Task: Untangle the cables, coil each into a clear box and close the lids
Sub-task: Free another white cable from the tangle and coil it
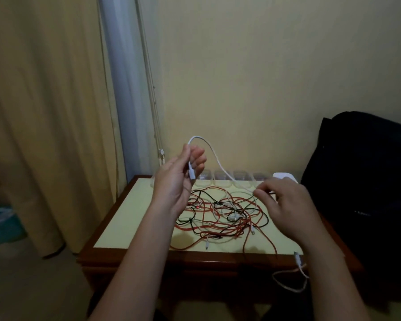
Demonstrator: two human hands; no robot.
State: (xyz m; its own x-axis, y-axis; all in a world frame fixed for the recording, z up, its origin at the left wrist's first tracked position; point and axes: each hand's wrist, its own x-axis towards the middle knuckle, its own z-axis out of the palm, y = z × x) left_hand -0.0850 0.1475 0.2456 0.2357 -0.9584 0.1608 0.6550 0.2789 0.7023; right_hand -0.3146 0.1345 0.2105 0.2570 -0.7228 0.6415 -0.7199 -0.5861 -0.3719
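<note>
Early stage: nothing coiled or boxed.
Left hand [178, 179] raised, pinching plug end of white cable [197, 136].
Right hand [285, 205] curled at same cable lower down, grip unclear.
Red-black-white tangle [218, 212] unsorted on surface [125, 228].
Clear boxes [222, 179] along back edge.

We see a wood-edged desk [130, 218] with a pale yellow top against a cream wall [264, 77], a beige curtain [44, 112] hanging to its left, and a black bag [366, 181] just beside its right.
</note>
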